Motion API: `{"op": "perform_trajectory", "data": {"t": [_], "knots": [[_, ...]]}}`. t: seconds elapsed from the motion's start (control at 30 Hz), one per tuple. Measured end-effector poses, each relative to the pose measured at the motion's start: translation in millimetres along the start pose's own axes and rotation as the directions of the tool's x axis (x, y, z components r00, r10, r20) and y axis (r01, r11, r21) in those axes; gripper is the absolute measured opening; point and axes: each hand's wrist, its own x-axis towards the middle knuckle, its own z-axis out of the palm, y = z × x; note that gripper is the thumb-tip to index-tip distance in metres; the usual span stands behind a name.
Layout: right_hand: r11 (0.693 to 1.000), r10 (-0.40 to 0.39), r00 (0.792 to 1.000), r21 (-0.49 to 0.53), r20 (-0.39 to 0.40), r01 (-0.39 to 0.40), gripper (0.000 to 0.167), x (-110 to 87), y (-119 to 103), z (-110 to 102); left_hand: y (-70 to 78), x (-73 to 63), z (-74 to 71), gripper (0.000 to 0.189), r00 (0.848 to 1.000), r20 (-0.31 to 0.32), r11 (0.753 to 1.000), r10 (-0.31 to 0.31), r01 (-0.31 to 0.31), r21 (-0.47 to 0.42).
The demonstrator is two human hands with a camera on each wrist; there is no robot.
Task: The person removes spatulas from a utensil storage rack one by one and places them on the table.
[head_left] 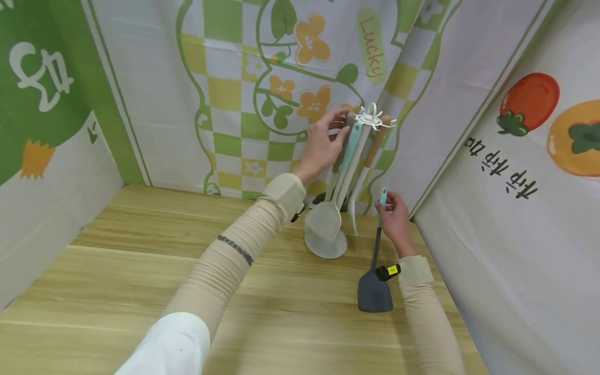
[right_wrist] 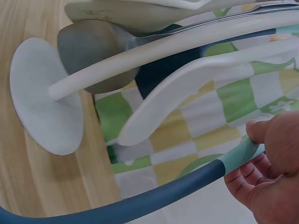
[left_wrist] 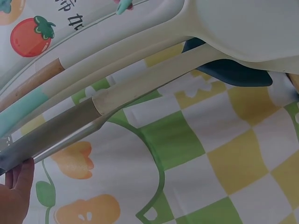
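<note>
In the head view my right hand pinches the mint handle of a dark blue spatula, its wide blade hanging downward. The right wrist view shows thumb and fingers around that handle. My left hand is at the top of a white utensil rack, its fingers and thumb around a grey-handled utensil that hangs there. Beside it hang a utensil with a mint handle and one with a wooden handle. A cream utensil head covers part of the rack's round base.
The rack stands on a wood-grain table near its back edge. Behind it hangs a checked green and yellow cloth. A white wall panel with printed fruit borders the right side.
</note>
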Motion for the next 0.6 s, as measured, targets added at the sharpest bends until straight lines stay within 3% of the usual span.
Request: {"op": "perform_trajectory", "data": {"t": [0.6], "knots": [[0.994,0.09,0.993,-0.07,0.074,-0.085,0.046,-9.3,31.8,14.2,-5.4,-1.3,0.2,0.039,0.998,-0.003,0.998,0.055,-0.055,-0.009]]}}
